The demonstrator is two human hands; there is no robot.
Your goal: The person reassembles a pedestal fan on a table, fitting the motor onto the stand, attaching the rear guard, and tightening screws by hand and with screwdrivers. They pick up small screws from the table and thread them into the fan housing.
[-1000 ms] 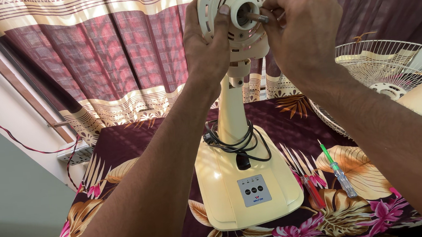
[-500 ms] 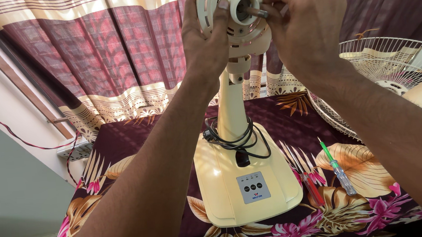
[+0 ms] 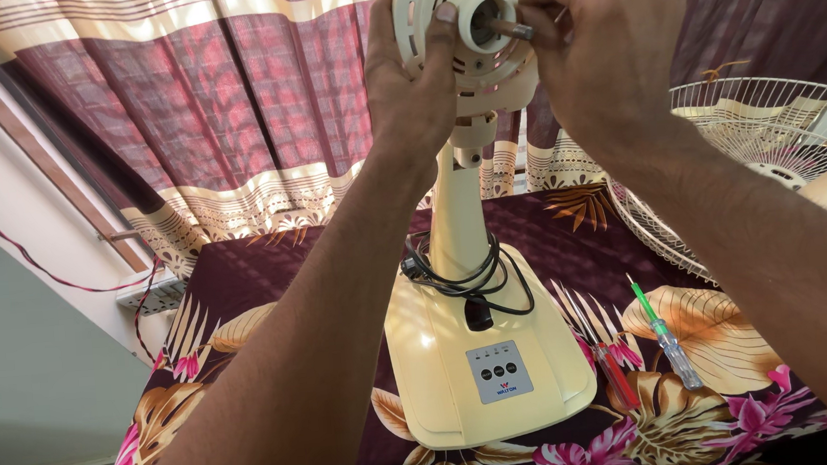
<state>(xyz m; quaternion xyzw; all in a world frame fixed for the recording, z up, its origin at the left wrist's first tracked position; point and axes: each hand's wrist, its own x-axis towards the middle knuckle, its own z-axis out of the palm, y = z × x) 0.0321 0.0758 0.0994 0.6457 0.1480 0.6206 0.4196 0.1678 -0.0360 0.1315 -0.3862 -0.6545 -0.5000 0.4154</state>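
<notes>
Left hand (image 3: 413, 95) wrapped round the left rim of the cream fan motor housing (image 3: 472, 36), thumb pressed on its face, closed firmly on it, seemingly to steady the head against twisting. Right hand (image 3: 596, 51) curled shut, fingertips pinched on the bare metal shaft (image 3: 513, 29) sticking out of the housing centre, probably so the shaft can be turned or checked with blade and guard off. Held high, near the top of view, well above the bench.

Shaft right at the right fingertips, touching; housing directly under the left palm, both hands almost meeting across its face.

Below, cream stand and base (image 3: 482, 355) planted on the floral cloth of the bench (image 3: 245, 334), black cord (image 3: 476, 282) coiled round the foot of the column, likely kept off the plug and out of the way. Green-handled screwdriver (image 3: 663, 336) and red-handled screwdriver (image 3: 611, 369) laid just right of the base, within reach. Wire fan guard (image 3: 750, 137) parked well to the right, apart from the head
</notes>
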